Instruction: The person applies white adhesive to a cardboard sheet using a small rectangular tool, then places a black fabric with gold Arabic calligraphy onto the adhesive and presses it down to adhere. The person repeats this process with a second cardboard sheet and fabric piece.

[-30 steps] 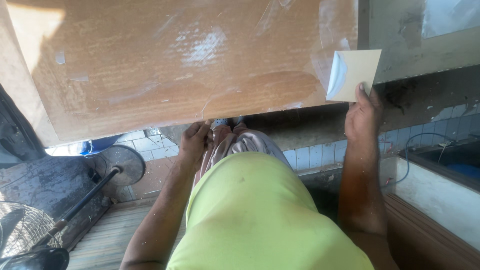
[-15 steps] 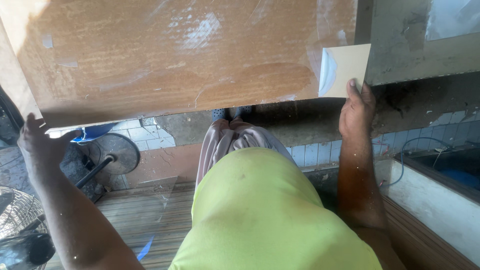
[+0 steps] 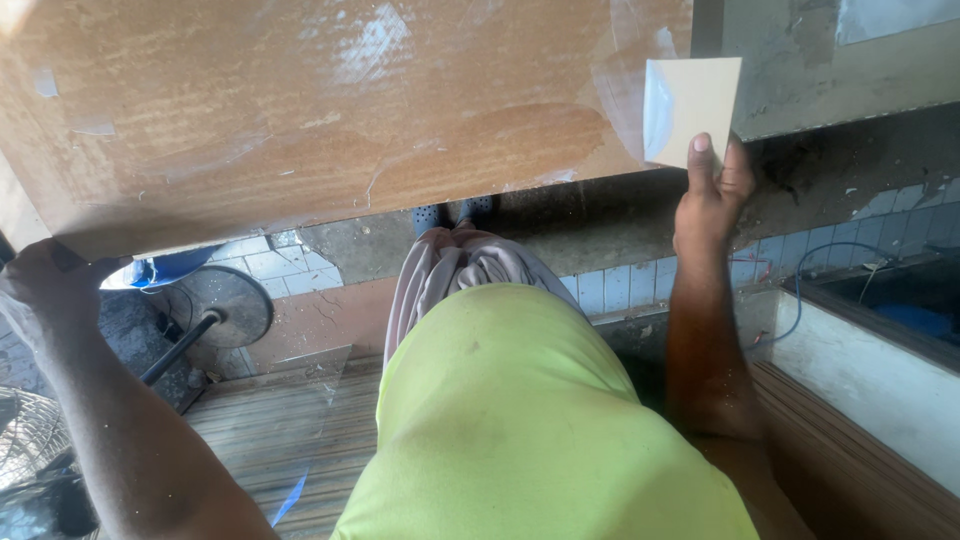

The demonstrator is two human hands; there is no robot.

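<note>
My left hand (image 3: 45, 290) had closed over the near-left corner of the large brown wooden board (image 3: 330, 120); my right hand (image 3: 712, 195) still pinched the pale square card (image 3: 692, 95) above it.

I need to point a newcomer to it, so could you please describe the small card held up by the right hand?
Start at the big brown board that fills the top of the view and follow its near edge to its right end. There the right hand pinches a small pale cream square card from below. It is the only light, plain, hand-sized piece against the board's mottled brown.
</note>
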